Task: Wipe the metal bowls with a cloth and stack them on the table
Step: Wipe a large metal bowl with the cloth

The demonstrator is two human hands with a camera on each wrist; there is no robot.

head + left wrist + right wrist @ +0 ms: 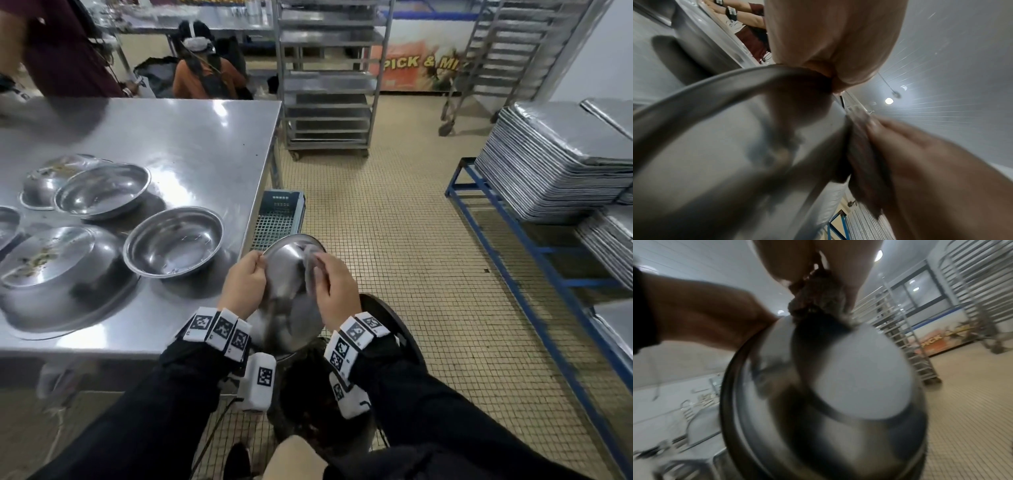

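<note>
Five metal bowls sat on the desk (pixel 191 137): two upright (pixel 173 241) (pixel 102 190), two upside down (pixel 58 255) (pixel 44 180), and one cut off at the left edge (pixel 7 224). A sixth bowl (pixel 287 291) was held off the desk with one cloth (pixel 310 270). There were two rolling racks (pixel 329 78) (pixel 513 54), one crate (pixel 279 219) and two other people (pixel 205 73) (pixel 65 48).

A steel table (pixel 191 144) stands on a floor (pixel 394 240) of small beige tiles. Tall tray racks (pixel 329 78) stand behind it before a banner (pixel 418 68). Right, stacked trays (pixel 548 161) sit on a blue frame (pixel 513 240). Round lamps (pixel 889 101) light a pale panelled ceiling (pixel 951 48).
</note>
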